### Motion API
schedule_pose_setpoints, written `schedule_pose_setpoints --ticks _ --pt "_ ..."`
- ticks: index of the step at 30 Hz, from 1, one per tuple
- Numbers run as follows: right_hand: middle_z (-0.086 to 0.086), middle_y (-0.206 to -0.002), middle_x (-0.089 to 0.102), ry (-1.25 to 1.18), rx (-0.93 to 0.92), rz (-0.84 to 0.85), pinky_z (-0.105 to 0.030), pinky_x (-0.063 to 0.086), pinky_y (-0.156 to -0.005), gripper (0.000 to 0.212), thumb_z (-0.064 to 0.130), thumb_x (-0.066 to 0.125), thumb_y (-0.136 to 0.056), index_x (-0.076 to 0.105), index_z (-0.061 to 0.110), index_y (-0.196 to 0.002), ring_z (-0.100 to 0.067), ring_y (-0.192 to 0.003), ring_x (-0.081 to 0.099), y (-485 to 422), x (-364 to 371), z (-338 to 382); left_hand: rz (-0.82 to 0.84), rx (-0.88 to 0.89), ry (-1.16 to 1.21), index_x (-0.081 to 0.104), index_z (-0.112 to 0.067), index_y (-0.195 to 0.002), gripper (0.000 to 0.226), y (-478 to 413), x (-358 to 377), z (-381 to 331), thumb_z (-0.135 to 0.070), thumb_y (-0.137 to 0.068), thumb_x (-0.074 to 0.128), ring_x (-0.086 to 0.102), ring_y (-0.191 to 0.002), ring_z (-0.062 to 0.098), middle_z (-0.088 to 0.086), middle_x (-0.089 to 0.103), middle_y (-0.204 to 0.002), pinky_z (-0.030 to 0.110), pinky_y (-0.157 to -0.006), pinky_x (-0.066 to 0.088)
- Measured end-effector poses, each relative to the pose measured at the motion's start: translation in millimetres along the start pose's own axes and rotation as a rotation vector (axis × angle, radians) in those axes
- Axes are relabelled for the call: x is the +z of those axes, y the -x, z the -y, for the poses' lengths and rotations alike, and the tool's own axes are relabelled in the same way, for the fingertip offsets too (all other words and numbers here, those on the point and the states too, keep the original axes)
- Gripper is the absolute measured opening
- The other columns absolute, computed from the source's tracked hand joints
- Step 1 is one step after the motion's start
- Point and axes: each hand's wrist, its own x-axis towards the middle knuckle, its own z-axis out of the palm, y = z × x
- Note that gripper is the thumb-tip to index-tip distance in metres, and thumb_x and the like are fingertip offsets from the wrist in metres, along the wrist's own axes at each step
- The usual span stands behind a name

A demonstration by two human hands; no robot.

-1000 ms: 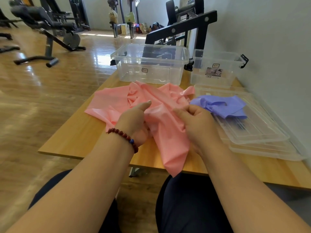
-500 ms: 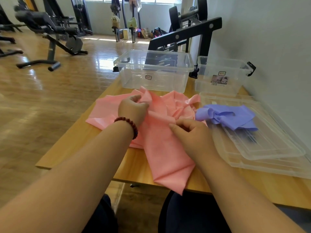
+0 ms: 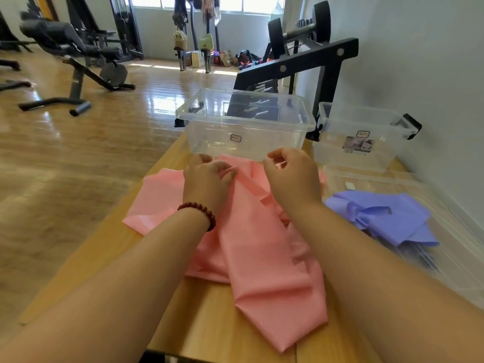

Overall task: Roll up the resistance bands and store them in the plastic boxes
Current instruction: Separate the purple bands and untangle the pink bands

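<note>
A wide pink resistance band (image 3: 256, 258) lies crumpled across the wooden table (image 3: 209, 323), one end hanging over the near edge. My left hand (image 3: 207, 179), with a bead bracelet on the wrist, pinches a fold of the pink band near its far edge. My right hand (image 3: 290, 176) is beside it with fingers curled, pinching the band's far edge. A purple resistance band (image 3: 382, 218) lies bunched on clear lids at the right. A large clear plastic box (image 3: 246, 121) stands just beyond my hands, a smaller clear box (image 3: 358, 137) to its right.
Stacked clear lids (image 3: 445, 247) lie along the wall at the right. A black weight rack (image 3: 301, 64) stands behind the boxes. Gym benches (image 3: 73, 56) stand on the wooden floor at the left.
Both hands have moved away from me along the pink band to its far edge by the large box. The view has tilted up and drawn closer.
</note>
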Motion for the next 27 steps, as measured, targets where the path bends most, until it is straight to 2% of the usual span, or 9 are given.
schedule_pose_setpoints --ticks 2,4,6,8,11,14,18,24,27 --pt "-0.004 -0.119 0.060 0.057 -0.012 -0.007 -0.016 0.027 -0.082 0.026 0.027 0.059 -0.095 0.066 0.016 -0.117 -0.019 -0.114 0.049 -20 11 -4 0.029 -0.019 0.002 0.073 -0.016 -0.107 0.025 -11 6 6 -0.034 -0.094 0.062 0.031 -0.138 0.023 0.002 0.036 -0.145 0.029 -0.114 0.020" --pt "-0.004 -0.128 0.054 0.122 -0.025 -0.028 -0.015 0.020 -0.083 0.031 0.030 0.059 -0.096 0.062 0.019 -0.125 -0.022 -0.125 0.042 -38 22 -9 0.092 -0.006 0.042 0.071 -0.015 -0.109 0.026 -20 12 11 -0.034 -0.097 0.057 0.034 -0.139 0.020 0.000 0.038 -0.151 0.028 -0.113 0.024" --pt "-0.004 -0.140 0.047 0.197 -0.083 -0.051 -0.022 0.022 -0.099 0.037 0.033 0.057 -0.097 0.057 0.021 -0.132 -0.024 -0.134 0.036 -52 31 -15 0.140 -0.011 0.107 0.069 -0.015 -0.105 0.024 -26 18 14 -0.032 -0.099 0.052 0.052 -0.122 0.020 0.001 0.059 -0.130 0.021 -0.095 0.034" --pt "-0.003 -0.156 0.032 0.294 -0.159 -0.031 -0.035 0.017 -0.116 0.043 0.034 0.051 -0.100 0.048 0.025 -0.142 -0.026 -0.146 0.021 -63 39 -20 0.149 -0.041 0.156 0.068 -0.021 -0.103 0.022 -28 24 19 -0.032 -0.101 0.049 0.059 -0.104 0.017 0.000 0.067 -0.108 0.020 -0.083 0.035" --pt "0.001 -0.166 0.006 0.461 -0.253 0.106 -0.043 -0.005 -0.121 0.051 0.038 0.037 -0.105 0.026 0.032 -0.154 -0.023 -0.152 -0.004 -79 47 -29 0.138 -0.040 0.115 0.069 -0.019 -0.116 0.031 -32 31 26 -0.032 -0.103 0.043 0.059 -0.102 0.018 0.003 0.070 -0.113 0.022 -0.082 0.036" --pt "0.004 -0.165 -0.010 0.663 -0.289 0.245 -0.047 -0.011 -0.119 0.055 0.043 0.025 -0.106 0.006 0.034 -0.156 -0.022 -0.151 -0.016 -90 50 -40 0.121 -0.043 0.093 0.067 -0.023 -0.122 0.032 -34 34 30 -0.028 -0.102 0.043 0.060 -0.106 0.018 0.001 0.069 -0.116 0.022 -0.084 0.038" --pt "0.008 -0.163 -0.017 0.753 -0.264 0.302 -0.047 -0.009 -0.120 0.055 0.044 0.020 -0.106 -0.003 0.035 -0.156 -0.021 -0.150 -0.019 -100 50 -45 0.105 -0.060 0.073 0.068 -0.022 -0.120 0.032 -36 35 34 -0.026 -0.101 0.043 0.060 -0.108 0.021 0.003 0.070 -0.116 0.028 -0.090 0.043" --pt "0.006 -0.164 -0.015 0.737 -0.246 0.324 -0.047 -0.004 -0.121 0.055 0.043 0.020 -0.107 -0.001 0.034 -0.156 -0.022 -0.151 -0.014 -111 52 -46 0.141 -0.011 -0.014 0.064 -0.027 -0.126 0.033 -30 38 33 -0.028 -0.101 0.043 0.059 -0.114 0.023 0.000 0.069 -0.121 0.038 -0.102 0.044" --pt "0.005 -0.165 -0.010 0.703 -0.246 0.312 -0.046 0.001 -0.121 0.054 0.042 0.021 -0.107 0.003 0.032 -0.157 -0.022 -0.152 -0.011 -109 52 -44 0.132 0.018 -0.026 0.067 -0.026 -0.123 0.035 -27 37 33 -0.031 -0.100 0.042 0.060 -0.112 0.026 0.003 0.070 -0.118 0.041 -0.099 0.045"
